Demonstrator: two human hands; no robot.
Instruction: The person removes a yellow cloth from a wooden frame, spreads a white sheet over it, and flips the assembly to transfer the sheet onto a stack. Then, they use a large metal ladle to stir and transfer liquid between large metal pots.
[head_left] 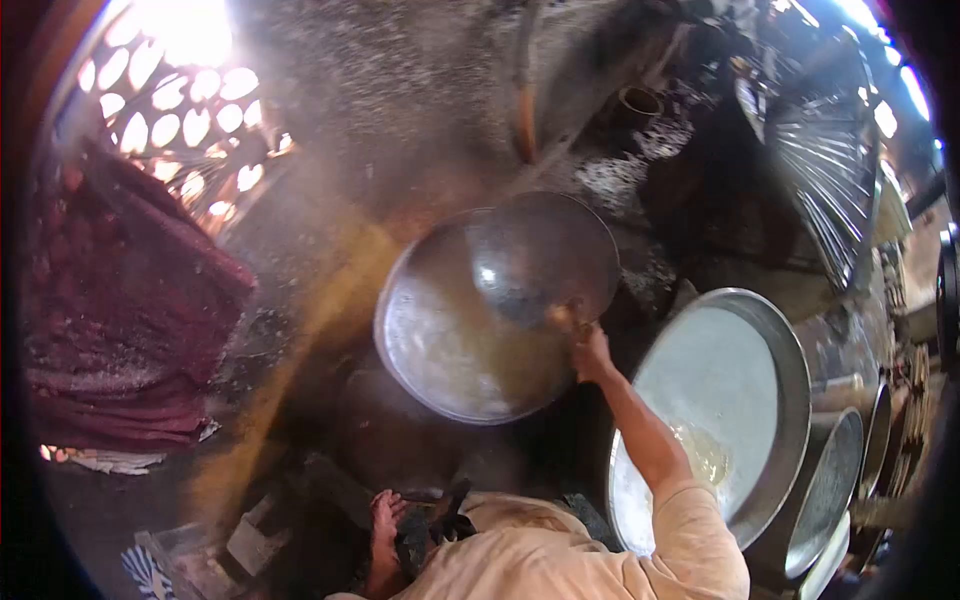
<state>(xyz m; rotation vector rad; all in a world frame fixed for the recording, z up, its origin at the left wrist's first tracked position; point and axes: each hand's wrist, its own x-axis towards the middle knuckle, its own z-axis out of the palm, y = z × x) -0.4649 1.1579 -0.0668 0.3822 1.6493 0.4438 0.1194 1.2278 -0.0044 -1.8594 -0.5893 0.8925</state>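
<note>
My right hand (592, 355) is closed round the short handle of a wide, round, dark metal scoop (545, 255). The scoop is tilted over the far right side of a large metal pan (388, 330), covering part of its rim. Cloudy yellowish liquid (470, 350) fills the pan, and steam blurs it. Low beside my body, my left hand (388, 512) has its fingers loosely apart, with nothing seen in them; it is away from the pan. Under my right arm stands a broad shallow metal basin (796, 400) of whitish liquid with a yellowish patch near the arm.
More metal basins (832, 490) lean beyond the whitish one at right. A maroon cloth (130, 310) hangs at left below a bright perforated wall (185, 110). A small pot (640, 101) and pale ash (612, 180) lie at the back. A ribbed fan-like object (825, 180) stands upper right.
</note>
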